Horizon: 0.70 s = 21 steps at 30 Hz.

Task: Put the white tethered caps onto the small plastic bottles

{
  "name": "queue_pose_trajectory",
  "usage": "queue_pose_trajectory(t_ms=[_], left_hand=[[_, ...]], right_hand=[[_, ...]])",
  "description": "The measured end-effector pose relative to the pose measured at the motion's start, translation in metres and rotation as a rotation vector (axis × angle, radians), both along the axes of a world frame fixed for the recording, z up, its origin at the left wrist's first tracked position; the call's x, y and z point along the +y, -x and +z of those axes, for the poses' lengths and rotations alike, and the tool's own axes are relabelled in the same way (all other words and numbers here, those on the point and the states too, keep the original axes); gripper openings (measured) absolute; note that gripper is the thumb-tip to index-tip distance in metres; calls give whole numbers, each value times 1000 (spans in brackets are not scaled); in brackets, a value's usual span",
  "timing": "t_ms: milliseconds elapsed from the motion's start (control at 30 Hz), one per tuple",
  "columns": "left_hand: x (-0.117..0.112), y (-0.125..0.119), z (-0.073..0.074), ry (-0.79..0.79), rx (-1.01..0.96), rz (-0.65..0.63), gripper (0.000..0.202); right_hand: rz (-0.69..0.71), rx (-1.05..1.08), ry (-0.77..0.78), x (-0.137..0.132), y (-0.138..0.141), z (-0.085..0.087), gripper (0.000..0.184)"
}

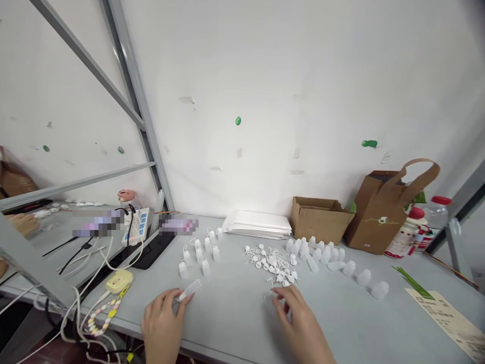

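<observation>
2 hands: left hand (162, 323) grips 1 bottle (188, 290); right hand (303, 328) fingers 1 cap (273, 294).

Bottles and caps spread across a table

A pile of caps (273, 263) lies mid-table (227, 323), with capped bottles (199, 253) to its left and open bottles (329, 258) to its right; a cardboard box (320, 218) and paper bag (382, 212) stand far right.

The little bottles (333, 258) and caps (271, 263) look like frosted, see-through plastic, kinda matt. The table (235, 313) is a smooth grey top, dull finish. The box (320, 218) is plain brown cardboard, the bag (382, 212) matt brown paper. The frame (144, 111) is grey-painted metal, and the wall (284, 91) is flat white.
</observation>
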<state>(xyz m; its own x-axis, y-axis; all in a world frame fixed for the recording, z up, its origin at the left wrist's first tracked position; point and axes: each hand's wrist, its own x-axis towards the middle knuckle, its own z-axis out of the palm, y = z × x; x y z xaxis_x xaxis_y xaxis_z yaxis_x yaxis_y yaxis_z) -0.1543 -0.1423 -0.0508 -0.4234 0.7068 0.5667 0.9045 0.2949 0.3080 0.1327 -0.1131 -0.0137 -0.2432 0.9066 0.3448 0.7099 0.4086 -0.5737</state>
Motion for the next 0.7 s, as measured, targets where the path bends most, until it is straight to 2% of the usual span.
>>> queue_pose_trajectory(t_ms=[133, 233, 300, 367, 433, 533, 600, 700], left_hand=[[1, -14, -2, 31, -97, -121, 25], [0, -28, 1, 97, -213, -271, 26], [0, -37, 7, 146, -286, -385, 24], [1, -45, 15, 163, -355, -421, 21], [2, -51, 23, 165, -416, -418, 20], [5, -56, 30, 173, -495, -435, 15], [7, -57, 28, 174, -548, -464, 13], [10, -60, 18, 84, -642, -493, 26]], right_hand=[[262, -137, -231, -6, 40, 3, 33], [338, -287, -438, -3, 63, 2, 49], [349, -370, -528, 2, 73, -1, 47], [357, -428, -575, 8, 79, -3, 34], [378, -467, -601, 13, 81, -5, 25], [393, -470, -581, 18, 83, -6, 21], [386, -435, -498, 21, 82, -6, 15], [371, -348, -326, 31, 79, 0, 18]])
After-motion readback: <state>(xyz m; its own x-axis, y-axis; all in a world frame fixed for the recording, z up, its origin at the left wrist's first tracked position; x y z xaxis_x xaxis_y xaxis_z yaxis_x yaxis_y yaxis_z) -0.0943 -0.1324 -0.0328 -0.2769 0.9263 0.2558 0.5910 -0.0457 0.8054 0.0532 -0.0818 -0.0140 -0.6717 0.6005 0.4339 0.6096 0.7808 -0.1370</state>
